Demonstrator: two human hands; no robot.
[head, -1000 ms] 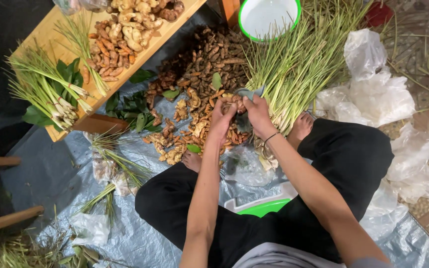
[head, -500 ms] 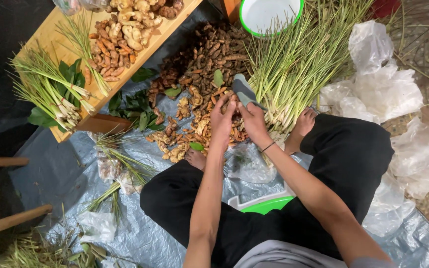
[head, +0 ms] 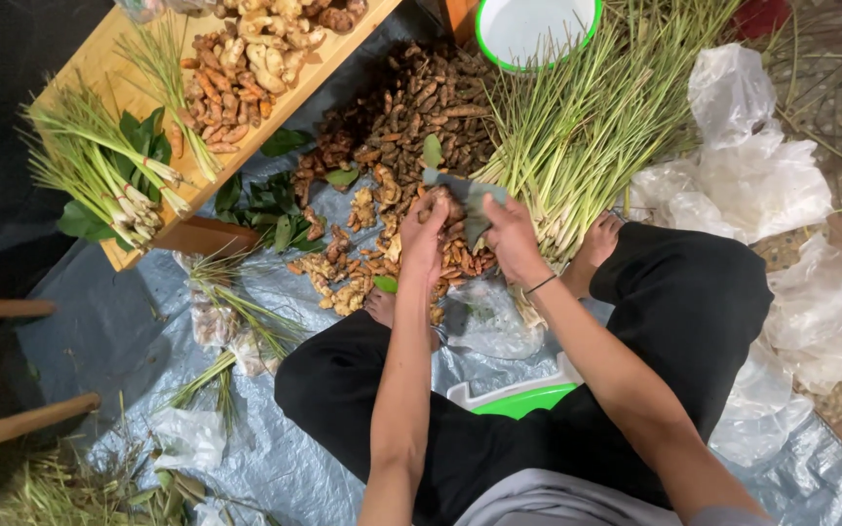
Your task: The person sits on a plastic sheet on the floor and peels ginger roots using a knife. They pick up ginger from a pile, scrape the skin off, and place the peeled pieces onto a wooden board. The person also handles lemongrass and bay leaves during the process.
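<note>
My left hand point(head: 425, 237) has its fingers closed around a brown root point(head: 438, 203), lifted just over the root heap point(head: 411, 117) on the tarp point(head: 129, 321). My right hand point(head: 509, 237) grips a knife point(head: 465, 195), blade touching the root. Judged hard, knobbly, light; best pinched at its ends.

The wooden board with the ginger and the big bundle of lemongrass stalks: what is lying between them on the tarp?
In the head view, a heap of brown roots fills that stretch between the wooden board and the lemongrass bundle, with dark green leaves at its left edge.
</note>
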